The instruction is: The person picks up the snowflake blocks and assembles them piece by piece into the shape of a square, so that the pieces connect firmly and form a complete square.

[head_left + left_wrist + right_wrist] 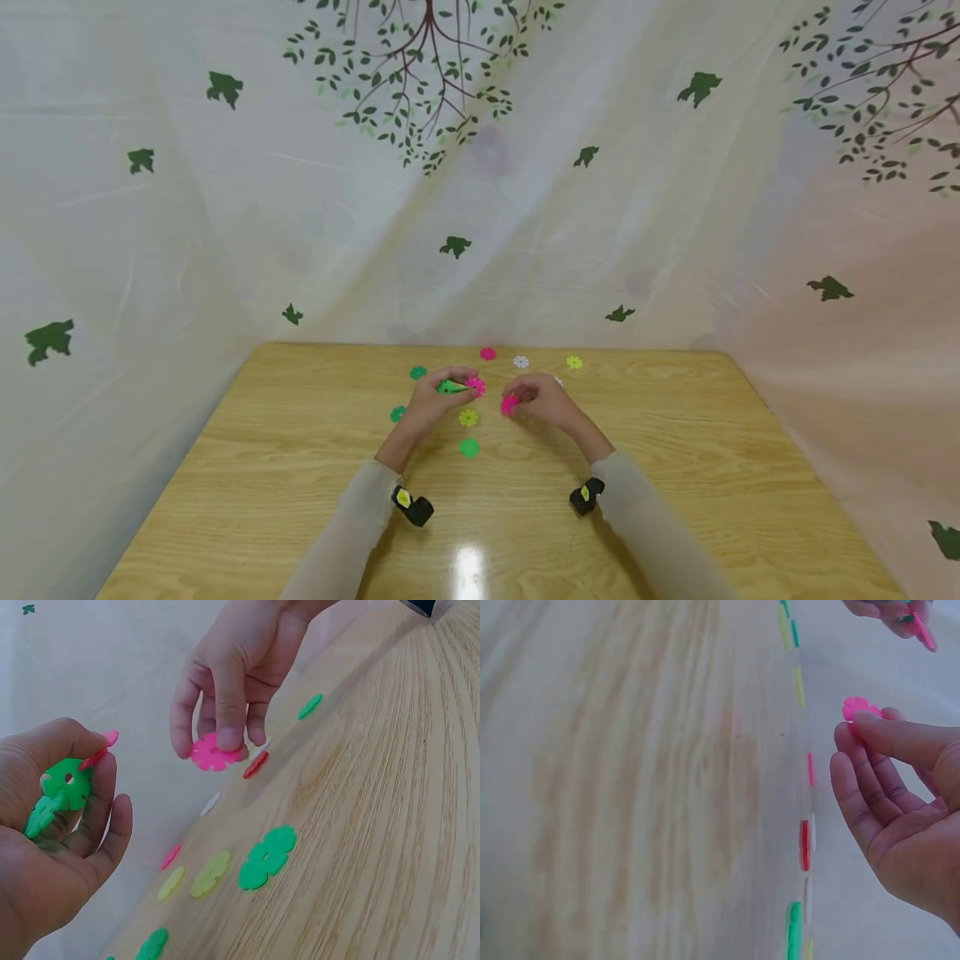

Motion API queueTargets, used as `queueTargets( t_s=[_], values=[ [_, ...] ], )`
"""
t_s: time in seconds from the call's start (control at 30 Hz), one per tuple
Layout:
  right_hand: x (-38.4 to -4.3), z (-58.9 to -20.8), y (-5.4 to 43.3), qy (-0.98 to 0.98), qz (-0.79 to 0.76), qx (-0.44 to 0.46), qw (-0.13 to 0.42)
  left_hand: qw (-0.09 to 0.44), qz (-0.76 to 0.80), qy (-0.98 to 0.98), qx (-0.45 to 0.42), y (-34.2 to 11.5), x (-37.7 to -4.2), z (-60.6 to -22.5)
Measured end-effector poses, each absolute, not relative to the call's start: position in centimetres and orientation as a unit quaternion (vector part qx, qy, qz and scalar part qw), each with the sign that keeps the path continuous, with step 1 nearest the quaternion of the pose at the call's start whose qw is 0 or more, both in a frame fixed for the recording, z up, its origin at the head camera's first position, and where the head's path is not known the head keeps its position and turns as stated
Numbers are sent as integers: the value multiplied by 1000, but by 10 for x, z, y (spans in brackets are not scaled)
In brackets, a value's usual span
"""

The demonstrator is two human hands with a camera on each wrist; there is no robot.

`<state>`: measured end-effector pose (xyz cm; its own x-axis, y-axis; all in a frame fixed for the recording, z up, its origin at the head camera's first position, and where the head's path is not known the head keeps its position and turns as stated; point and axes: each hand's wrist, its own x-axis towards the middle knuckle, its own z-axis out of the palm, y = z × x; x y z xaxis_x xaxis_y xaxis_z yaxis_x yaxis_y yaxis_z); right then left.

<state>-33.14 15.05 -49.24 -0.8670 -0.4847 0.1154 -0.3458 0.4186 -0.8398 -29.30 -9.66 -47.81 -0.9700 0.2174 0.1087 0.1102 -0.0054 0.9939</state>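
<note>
Pinching left hand (429, 406): thumb and fingers grasp a pink flower-shaped plastic disc (476, 387) beside green flower-shaped plastic discs (67, 784), above the table.
Right hand (545, 400): thumb and fingers pinch another pink plastic disc (214, 754), raised, apart from the left's.
Wood-grain table (675, 500): yellow flower-shaped disc (468, 417) lies between the arms.

On the table (690, 500), loose discs (469, 447): two lie left of the left hand (431, 406), two right of its wrist (one before the other), several behind the right hand (546, 400). Curtain (525, 283) behind table.
</note>
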Motion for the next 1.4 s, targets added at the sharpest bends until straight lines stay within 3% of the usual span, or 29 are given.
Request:
queueTargets(
  t_s=[0.43,0.77,1.4],
  values=[
    [-319,-479,151,793,-567,-223,16,37,702,700,121,-91,-295,-478],
    [-315,-468,140,761,-596,-253,-39,48,711,696,92,-89,-296,-477],
    [-302,-448,126,749,-603,-265,-65,74,747,653,94,-83,-299,-476]
  ],
)
